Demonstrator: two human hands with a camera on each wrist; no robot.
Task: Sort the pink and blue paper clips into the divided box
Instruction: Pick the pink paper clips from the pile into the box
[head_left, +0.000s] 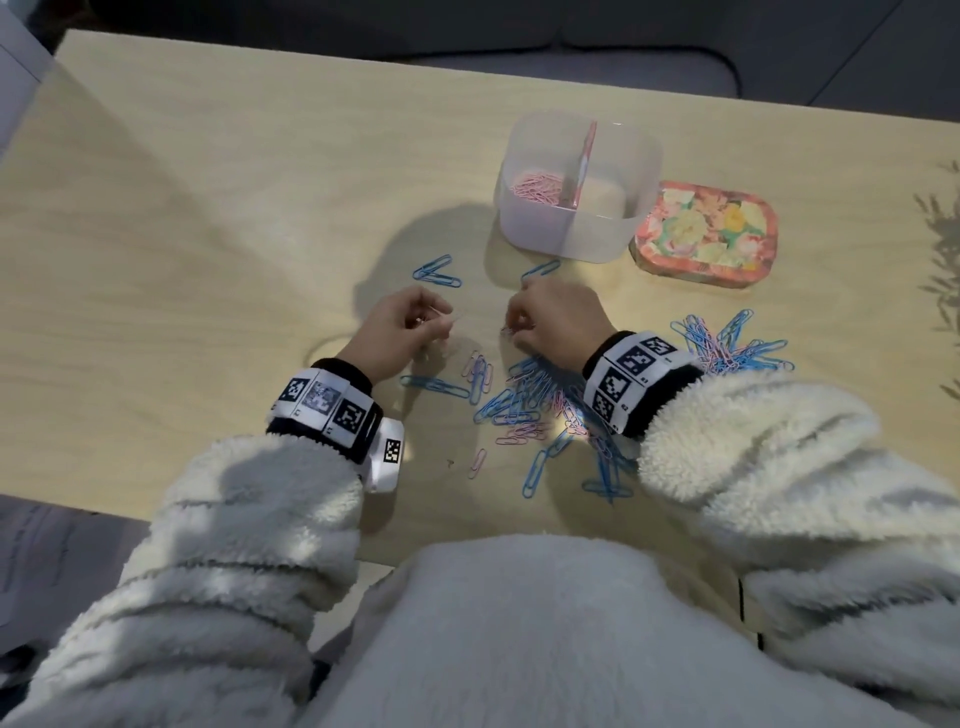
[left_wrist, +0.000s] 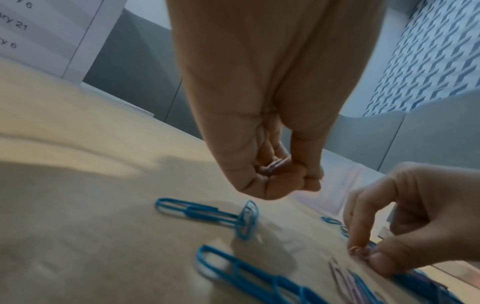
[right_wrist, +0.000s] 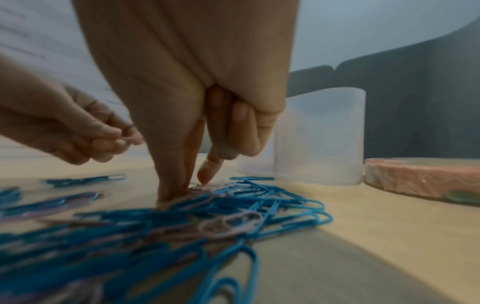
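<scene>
While pink clips (left_wrist: 275, 164) are held in the curled left hand (head_left: 400, 332) and another is pinched from the mixed pile (head_left: 530, 405) by the right hand (head_left: 558, 317), interlocked blue clips could be dragged toward the divided box (head_left: 571, 234).

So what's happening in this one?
A person is sorting paper clips at a table. The left hand holds a few pink clips already gathered, while the right hand pinches another pink clip from the mixed pile. The divided box has pink clips in its left compartment; the right one looks empty. Its floral lid lies beside it.
</scene>
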